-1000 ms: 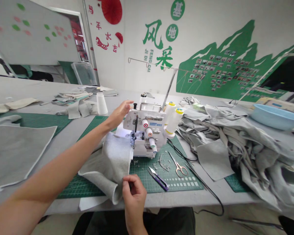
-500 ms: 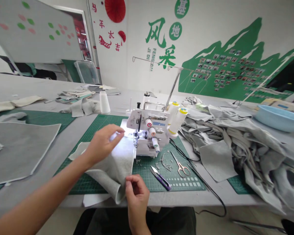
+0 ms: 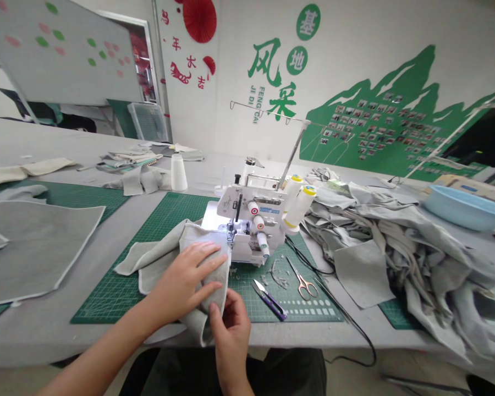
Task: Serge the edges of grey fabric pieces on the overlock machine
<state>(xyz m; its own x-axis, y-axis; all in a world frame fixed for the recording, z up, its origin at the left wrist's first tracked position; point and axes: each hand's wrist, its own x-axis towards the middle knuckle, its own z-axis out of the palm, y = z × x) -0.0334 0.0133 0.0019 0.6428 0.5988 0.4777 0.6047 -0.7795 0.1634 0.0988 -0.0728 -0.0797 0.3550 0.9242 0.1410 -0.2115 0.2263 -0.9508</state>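
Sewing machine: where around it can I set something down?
Green mat shows bare beyond the held fabric, left of the sewing machine; gray table too, between that mat and the flat panel. Crowded: right of the machine, with snips, scissors, cables and the fabric heap.

Fabric piece [image 3: 161,256] before sewing machine [image 3: 258,223] on cutting mat [image 3: 111,291], scissors [image 3: 301,280] right, fabric heap [image 3: 404,236] farther right

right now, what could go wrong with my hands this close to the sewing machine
The left hand rests on the grey fabric, its fingers near the presser foot of the sewing machine; they might stray too close.
Loose folds beside that hand could get pulled under the foot.
The purple snips lie on the cutting mat to the right of the right hand, which might brush them.
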